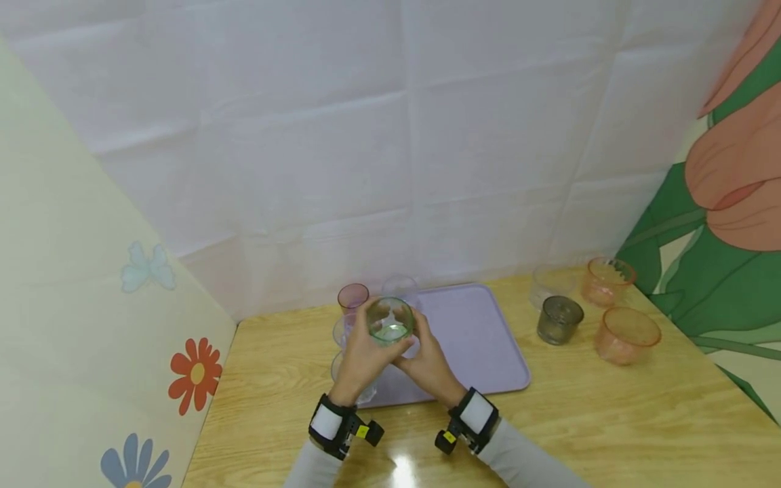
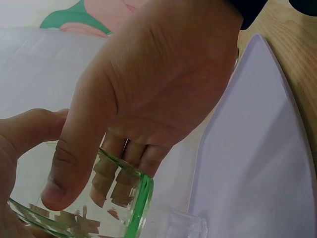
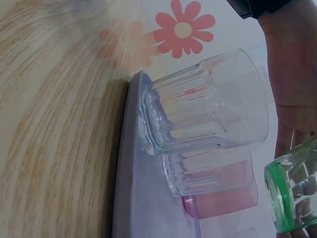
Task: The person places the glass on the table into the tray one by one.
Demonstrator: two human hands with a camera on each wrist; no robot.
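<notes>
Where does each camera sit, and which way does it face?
Head: on the head, looking forward and down at a green-tinted clear glass cup and a flat lilac rectangular tray; the left hand, right hand and pale grey sleeves show.
Left wrist: on that wrist, facing the cup; the right hand fills the middle, the left hand's edge shows at left.
Right wrist: on that wrist, facing clear ribbed glass tumblers and a red wall flower; the left hand shows at right.
Shared: both wrist views show cup and tray.

Just behind the left hand (image 1: 366, 356) and right hand (image 1: 430, 360) alike sits a black strap (image 1: 346, 421) with a white rectangular panel (image 1: 326, 421) and a small black block (image 1: 374, 434) marked yellow, and farther back a pale grey sleeve (image 1: 314, 468).
</notes>
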